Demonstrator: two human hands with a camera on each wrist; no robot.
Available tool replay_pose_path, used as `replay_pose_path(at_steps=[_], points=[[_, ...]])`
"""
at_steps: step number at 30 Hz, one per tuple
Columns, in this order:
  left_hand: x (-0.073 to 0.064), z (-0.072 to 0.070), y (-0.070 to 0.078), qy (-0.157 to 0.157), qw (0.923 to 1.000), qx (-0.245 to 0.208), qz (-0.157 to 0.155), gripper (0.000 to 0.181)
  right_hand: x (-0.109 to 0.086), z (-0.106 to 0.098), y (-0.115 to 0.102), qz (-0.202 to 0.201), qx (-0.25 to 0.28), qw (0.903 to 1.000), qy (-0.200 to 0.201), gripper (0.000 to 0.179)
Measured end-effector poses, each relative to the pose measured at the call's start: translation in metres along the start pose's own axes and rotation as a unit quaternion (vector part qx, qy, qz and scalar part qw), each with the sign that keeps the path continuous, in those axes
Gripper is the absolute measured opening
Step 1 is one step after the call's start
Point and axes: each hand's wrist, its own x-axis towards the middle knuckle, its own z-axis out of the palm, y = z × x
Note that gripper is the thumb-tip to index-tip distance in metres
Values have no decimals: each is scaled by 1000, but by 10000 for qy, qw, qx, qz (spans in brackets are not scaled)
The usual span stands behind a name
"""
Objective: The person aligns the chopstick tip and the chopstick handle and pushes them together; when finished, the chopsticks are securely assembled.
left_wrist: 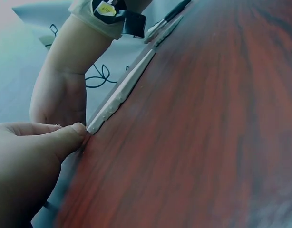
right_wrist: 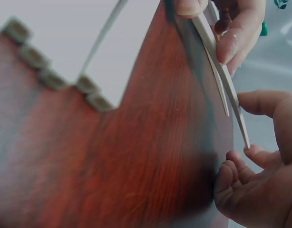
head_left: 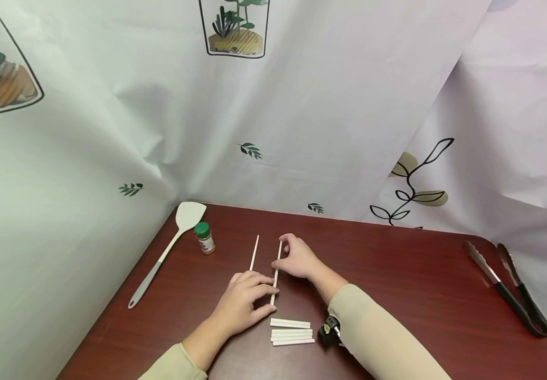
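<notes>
A pale tapered chopstick (head_left: pixel 276 275) lies lengthwise between both hands, its thin end pointing away. My left hand (head_left: pixel 245 300) holds its thick near part, with the thumb at the end and fingers along the side. At the far part, the thumb and a finger of my right hand (head_left: pixel 298 258) grip it, one fingertip right at the thin tip; the other fingers curl beside it in the right wrist view. To the left, a second chopstick (head_left: pixel 254 252) lies nearly parallel, its near part hidden by the left hand. Several more chopsticks (head_left: pixel 292 335) lie crosswise in front.
A spatula (head_left: pixel 160 258) with a white blade and grey handle lies along the left edge, beside a green-capped seasoning bottle (head_left: pixel 205 240). Black-handled metal tongs (head_left: pixel 511 290) rest at the far right. A white patterned cloth (head_left: pixel 311 132) hangs behind the dark red wooden table (head_left: pixel 397 269).
</notes>
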Motion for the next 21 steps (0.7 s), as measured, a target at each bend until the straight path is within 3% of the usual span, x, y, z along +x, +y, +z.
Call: replay_pose_path(at_steps=[6,15,21], points=[[1,0,-2,-105,9993,196,-311,31,12,-2,-7,312,-449,9981,-285,63],[2,-4,-3,-146,9972,390,-620,30,21,-2,-16,462,-1356,9867,-768,78],[1,-5,-8,-230,9967,393,-677,29,23,2,-15,510,-1418,9851,-824,77]])
